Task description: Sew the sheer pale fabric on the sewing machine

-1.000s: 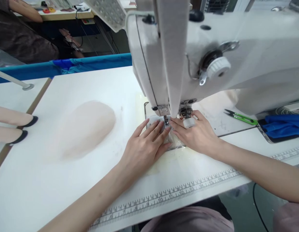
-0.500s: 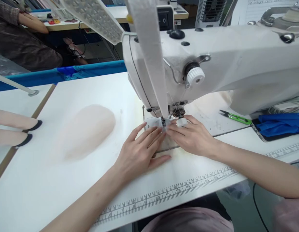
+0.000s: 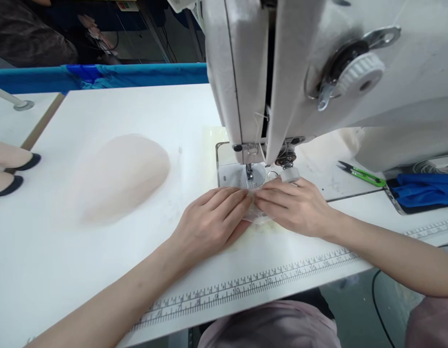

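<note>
Under the needle point(image 3: 249, 175), at 6 o'clock, left hand point(image 3: 209, 223) & right hand point(image 3: 294, 207) lie flat, fingers pinching sheer fabric point(image 3: 258, 212). Risk: fingertips v. close to needle, could get stitched.

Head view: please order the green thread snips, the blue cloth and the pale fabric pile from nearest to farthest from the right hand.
From the right hand:
1. Green thread snips, just to its right on the table, beside the machine base.
2. Blue cloth, farther right, beyond the snips.
3. Pale fabric pile, far on the left side, past the left hand.
</note>
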